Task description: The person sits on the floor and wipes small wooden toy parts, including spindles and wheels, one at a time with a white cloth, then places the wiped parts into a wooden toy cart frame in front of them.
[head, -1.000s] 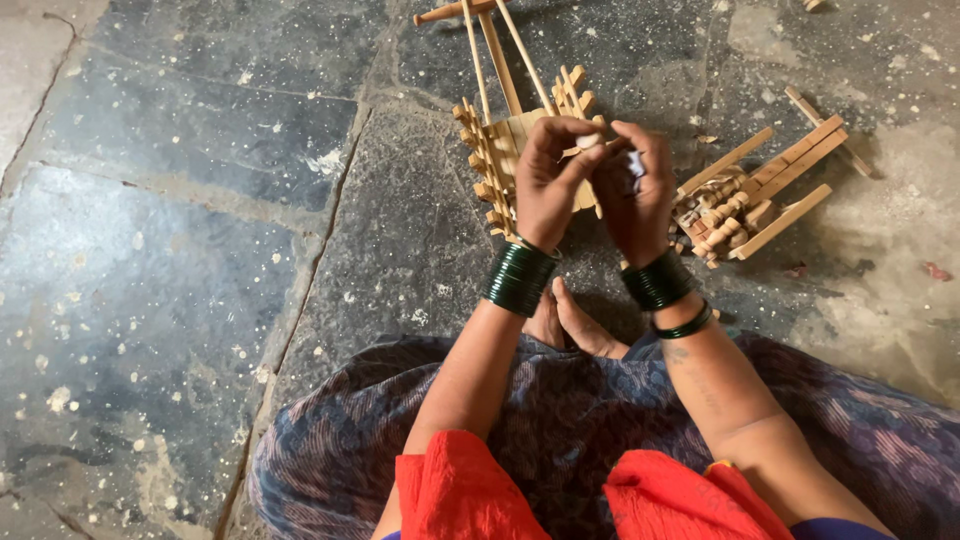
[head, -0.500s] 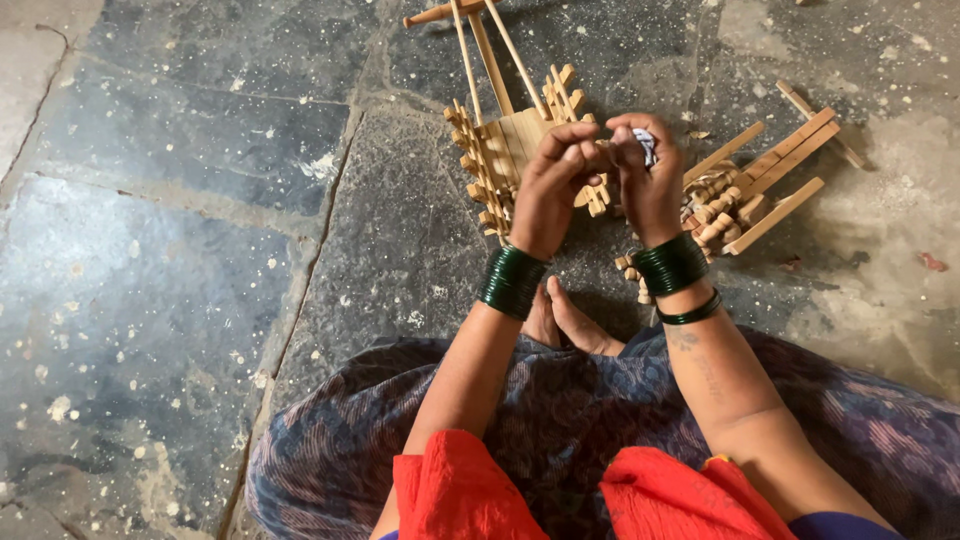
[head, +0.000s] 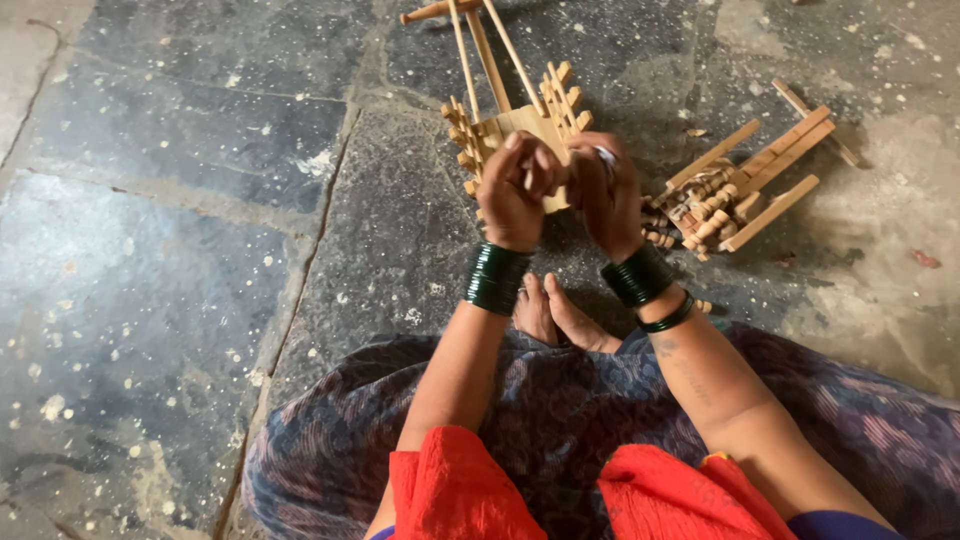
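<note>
Stone floor (head: 180, 250) fills the left of the frame. At upper centre, the left hand (head: 518, 190) and right hand (head: 603, 190) meet, each grip pinching a wooden frame toy (head: 520, 125) with long sticks. Right of them, a second wooden assembly (head: 735, 185) lies on the floor.

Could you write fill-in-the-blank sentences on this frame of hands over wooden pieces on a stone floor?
1. Both wrists wear stacks of ___ bangles.
2. The left hand and right hand meet above a pale ___ frame with pegs.
3. A second wooden peg frame lies to the person's ___.

Missing: green; wooden; right
</note>
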The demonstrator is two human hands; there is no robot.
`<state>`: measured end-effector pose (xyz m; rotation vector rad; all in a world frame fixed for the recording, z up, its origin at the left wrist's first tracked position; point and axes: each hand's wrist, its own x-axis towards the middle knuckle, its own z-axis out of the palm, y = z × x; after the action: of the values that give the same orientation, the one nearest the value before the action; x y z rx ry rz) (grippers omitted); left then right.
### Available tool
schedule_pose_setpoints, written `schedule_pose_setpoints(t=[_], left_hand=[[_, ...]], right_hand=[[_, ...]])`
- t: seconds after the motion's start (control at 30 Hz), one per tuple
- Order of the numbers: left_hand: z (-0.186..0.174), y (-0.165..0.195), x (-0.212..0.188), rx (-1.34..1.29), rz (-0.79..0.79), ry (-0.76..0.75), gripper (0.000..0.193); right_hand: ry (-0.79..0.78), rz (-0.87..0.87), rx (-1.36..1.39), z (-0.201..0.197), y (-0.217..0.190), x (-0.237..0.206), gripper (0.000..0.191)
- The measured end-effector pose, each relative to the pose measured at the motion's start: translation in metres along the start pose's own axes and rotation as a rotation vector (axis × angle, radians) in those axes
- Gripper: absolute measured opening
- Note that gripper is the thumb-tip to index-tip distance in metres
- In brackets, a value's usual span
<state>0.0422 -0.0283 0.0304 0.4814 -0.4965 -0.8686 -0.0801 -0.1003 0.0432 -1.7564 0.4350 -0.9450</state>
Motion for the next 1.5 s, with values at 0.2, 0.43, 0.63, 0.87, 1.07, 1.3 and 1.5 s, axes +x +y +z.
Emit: schedule_pose_setpoints(t=[0.2, 0.43, 0.63, 0.87, 1.07, 1.3, 1.5], left_hand=[[-0.012, 0.025, 0.002, -0.114, -0.058, -0.029, 0.047], [-0.002, 0.024, 0.003, -0.327, -0.058, 0.218, 0.043], [-0.009, 0.025, 0.003, -0.283, -0.059, 0.133, 0.040], [-0.028, 0.043, 0.009, 0.013, -0.001, -0.174, 0.049], [-0.024, 0.041, 0.020, -0.059, -0.048, -0.007, 0.047], [-0.019, 0.044, 0.020, -0.335, -0.061, 0.294, 0.043], [-0.022, 0.041, 0.017, -0.235, -0.075, 0.150, 0.046]], right_hand=[[-0.337, 0.288, 0.212, -0.007, -0.006, 0.011, 0.043], [0.043, -0.373, -0.437, 0.027, -0.003, -0.008, 0.034], [0.009, -0.381, -0.477, 0.026, -0.001, -0.007, 0.030], [-0.240, 0.243, 0.216, 0.016, 0.020, 0.010, 0.033], [-0.140, -0.032, -0.157, 0.029, 0.016, 0.009, 0.033], [0.043, -0.440, -0.493, 0.051, -0.003, -0.005, 0.037], [-0.036, -0.043, -0.232, 0.050, 0.004, -0.001, 0.036]])
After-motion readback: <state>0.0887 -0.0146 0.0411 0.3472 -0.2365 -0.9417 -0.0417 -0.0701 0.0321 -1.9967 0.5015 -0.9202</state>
